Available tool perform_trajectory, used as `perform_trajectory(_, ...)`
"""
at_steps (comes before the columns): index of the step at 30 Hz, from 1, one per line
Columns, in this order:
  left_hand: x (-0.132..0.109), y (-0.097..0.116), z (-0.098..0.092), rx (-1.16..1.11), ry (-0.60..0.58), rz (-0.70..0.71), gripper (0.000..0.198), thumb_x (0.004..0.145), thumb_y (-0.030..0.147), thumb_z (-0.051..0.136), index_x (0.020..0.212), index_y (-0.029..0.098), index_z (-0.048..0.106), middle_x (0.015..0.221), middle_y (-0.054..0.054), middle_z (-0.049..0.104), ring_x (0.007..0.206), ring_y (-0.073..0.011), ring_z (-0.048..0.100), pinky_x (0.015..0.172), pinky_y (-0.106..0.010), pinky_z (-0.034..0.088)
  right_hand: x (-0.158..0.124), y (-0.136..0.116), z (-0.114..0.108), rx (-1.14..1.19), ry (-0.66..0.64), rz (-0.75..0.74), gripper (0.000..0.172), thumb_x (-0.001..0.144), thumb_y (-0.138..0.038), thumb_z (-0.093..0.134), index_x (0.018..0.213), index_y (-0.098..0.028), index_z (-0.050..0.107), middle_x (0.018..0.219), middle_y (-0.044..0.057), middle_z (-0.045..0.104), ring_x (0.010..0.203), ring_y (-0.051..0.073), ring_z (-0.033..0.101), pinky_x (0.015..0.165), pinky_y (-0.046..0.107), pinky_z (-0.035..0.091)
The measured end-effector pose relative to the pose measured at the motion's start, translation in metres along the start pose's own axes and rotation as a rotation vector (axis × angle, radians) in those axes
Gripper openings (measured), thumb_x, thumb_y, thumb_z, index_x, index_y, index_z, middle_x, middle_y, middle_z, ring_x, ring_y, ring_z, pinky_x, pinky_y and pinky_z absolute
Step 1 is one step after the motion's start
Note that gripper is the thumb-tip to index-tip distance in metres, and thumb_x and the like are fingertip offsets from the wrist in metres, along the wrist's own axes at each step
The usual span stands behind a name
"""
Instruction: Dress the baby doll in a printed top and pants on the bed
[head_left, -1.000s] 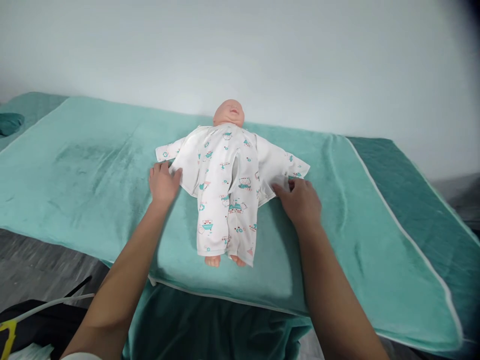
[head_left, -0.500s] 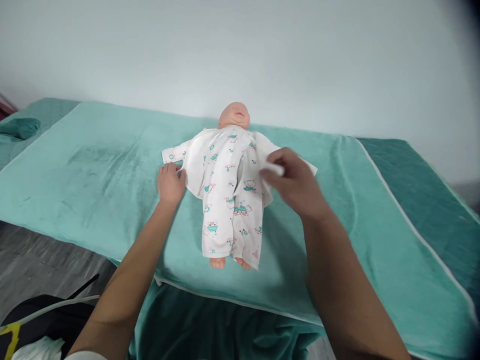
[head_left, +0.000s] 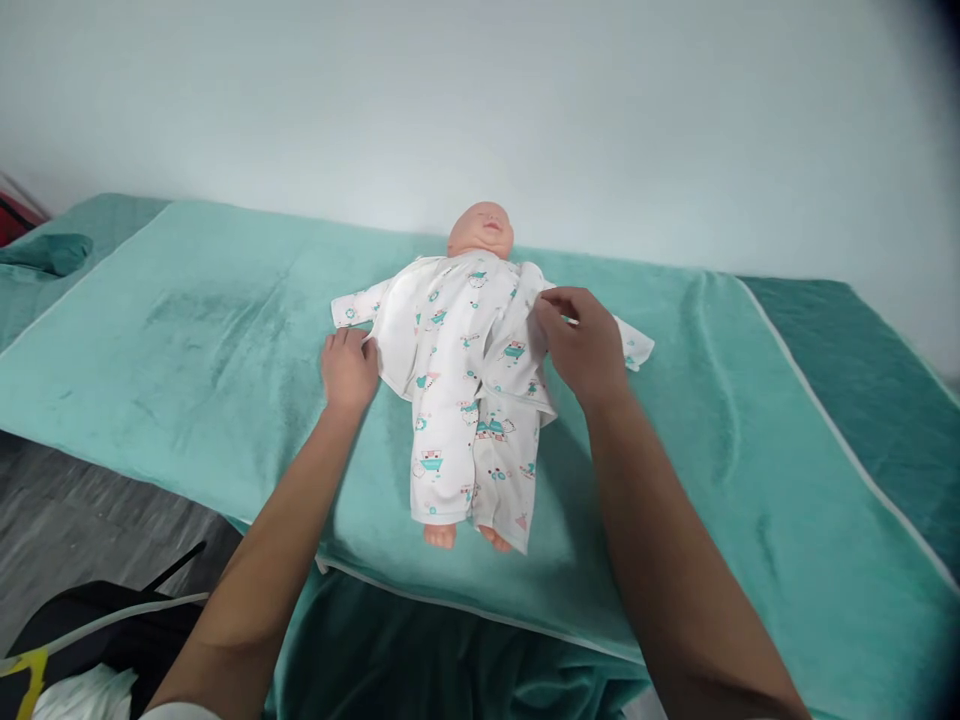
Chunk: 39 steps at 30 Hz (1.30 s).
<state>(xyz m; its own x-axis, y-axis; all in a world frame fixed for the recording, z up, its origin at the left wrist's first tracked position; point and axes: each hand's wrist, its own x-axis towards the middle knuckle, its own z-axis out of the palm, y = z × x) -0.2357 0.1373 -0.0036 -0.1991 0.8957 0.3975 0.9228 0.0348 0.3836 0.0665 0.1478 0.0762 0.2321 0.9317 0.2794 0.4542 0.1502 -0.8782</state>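
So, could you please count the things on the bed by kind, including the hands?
Doll: 1
Printed baby suit: 1
Light teal towel: 1
Hands: 2 (left hand, right hand)
Total: 5

A plain room set up for baby-care practice is shown, more like a training room than a home. A baby doll (head_left: 481, 232) (not a real baby) is laid on its back in a printed sleepsuit (head_left: 450, 400). A soft green towel (head_left: 187, 340) is spread over a long bed (head_left: 862, 380) that is covered in darker green cloth. A white wall (head_left: 525, 100) is seen behind it. A grey wood floor (head_left: 82, 500) is seen below the bed's near edge.
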Motion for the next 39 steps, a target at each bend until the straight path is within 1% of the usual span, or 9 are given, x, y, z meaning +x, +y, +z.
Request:
perform_trajectory(5, 0.0, -0.001, 0.001, -0.005, 0.007, 0.007, 0.022, 0.1, 0.025, 0.05, 0.105, 0.017, 0.07, 0.111, -0.015, 0.071, 0.109, -0.0317, 0.062, 0.099, -0.045, 0.045, 0.014, 0.0, 0.025, 0.224, -0.091, -0.03, 0.033, 0.09, -0.032, 0.061, 0.122, -0.029, 0.065, 0.112, 0.004, 0.075, 0.106, 0.022, 0.072, 0.093, 0.042, 0.059)
perform_trajectory(10, -0.002, -0.002, 0.001, -0.034, 0.041, 0.025, 0.02, 0.1, 0.026, 0.051, 0.099, 0.018, 0.068, 0.104, -0.014, 0.071, 0.102, -0.0312, 0.062, 0.094, -0.044, 0.046, 0.029, -0.034, 0.041, 0.275, -0.193, -0.18, 0.017, 0.091, -0.031, 0.063, 0.106, -0.027, 0.071, 0.109, 0.002, 0.077, 0.11, 0.022, 0.072, 0.103, 0.047, 0.057)
perform_trajectory(15, -0.007, 0.002, -0.001, -0.227, 0.111, 0.073, 0.023, 0.103, 0.034, 0.048, 0.101, 0.02, 0.067, 0.093, -0.01, 0.071, 0.094, -0.0267, 0.065, 0.085, -0.039, 0.048, 0.043, -0.036, 0.059, 0.219, -0.184, -0.245, 0.013, 0.09, -0.024, 0.062, 0.099, -0.026, 0.069, 0.104, 0.001, 0.076, 0.103, 0.021, 0.072, 0.101, 0.046, 0.057)
perform_trajectory(18, -0.011, 0.017, -0.01, -0.432, 0.163, 0.138, 0.029, 0.106, 0.041, 0.047, 0.102, 0.02, 0.067, 0.096, -0.008, 0.073, 0.092, -0.0222, 0.067, 0.082, -0.035, 0.051, 0.039, -0.029, 0.062, 0.109, -0.18, -0.295, 0.018, 0.088, -0.02, 0.059, 0.102, -0.025, 0.07, 0.111, 0.003, 0.077, 0.109, 0.023, 0.071, 0.104, 0.048, 0.055)
perform_trajectory(21, -0.016, 0.048, -0.024, -0.612, 0.227, 0.213, 0.028, 0.108, 0.039, 0.048, 0.104, 0.021, 0.069, 0.097, -0.005, 0.074, 0.089, -0.0174, 0.068, 0.081, -0.031, 0.053, 0.033, -0.022, 0.061, 0.051, -0.181, -0.352, 0.024, 0.088, -0.02, 0.058, 0.108, -0.025, 0.069, 0.119, 0.004, 0.076, 0.117, 0.025, 0.069, 0.108, 0.05, 0.053)
perform_trajectory(25, -0.023, 0.096, -0.043, -0.584, 0.249, 0.484, 0.022, 0.107, 0.032, 0.051, 0.104, 0.021, 0.07, 0.09, -0.003, 0.073, 0.084, -0.0159, 0.067, 0.077, -0.03, 0.054, 0.033, -0.015, 0.058, -0.035, -0.176, -0.471, 0.042, 0.087, -0.015, 0.053, 0.126, -0.027, 0.063, 0.134, 0.007, 0.07, 0.126, 0.026, 0.065, 0.109, 0.05, 0.052)
perform_trajectory(28, -0.029, 0.118, -0.048, -0.484, 0.236, 0.641, 0.022, 0.107, 0.028, 0.051, 0.102, 0.02, 0.07, 0.084, -0.004, 0.07, 0.08, -0.0156, 0.065, 0.072, -0.028, 0.052, 0.034, -0.013, 0.057, -0.15, -0.183, -0.613, 0.047, 0.09, -0.011, 0.049, 0.133, -0.027, 0.061, 0.141, 0.009, 0.066, 0.136, 0.027, 0.058, 0.115, 0.05, 0.047)
perform_trajectory(33, -0.037, 0.123, -0.046, -0.484, 0.192, 0.663, 0.021, 0.107, 0.025, 0.051, 0.101, 0.017, 0.07, 0.079, -0.003, 0.064, 0.074, -0.0144, 0.06, 0.068, -0.027, 0.049, 0.036, -0.014, 0.061, -0.281, -0.17, -0.637, 0.038, 0.096, -0.011, 0.043, 0.117, -0.027, 0.071, 0.132, 0.008, 0.069, 0.13, 0.028, 0.058, 0.115, 0.051, 0.045)
perform_trajectory(39, -0.044, 0.122, -0.043, -0.52, 0.054, 0.615, 0.027, 0.108, 0.03, 0.048, 0.102, 0.02, 0.072, 0.08, -0.005, 0.067, 0.076, -0.0163, 0.061, 0.07, -0.029, 0.05, 0.048, -0.018, 0.062, -0.203, -0.174, -0.546, 0.029, 0.097, -0.014, 0.048, 0.098, -0.029, 0.074, 0.113, 0.006, 0.07, 0.119, 0.03, 0.057, 0.111, 0.053, 0.045)
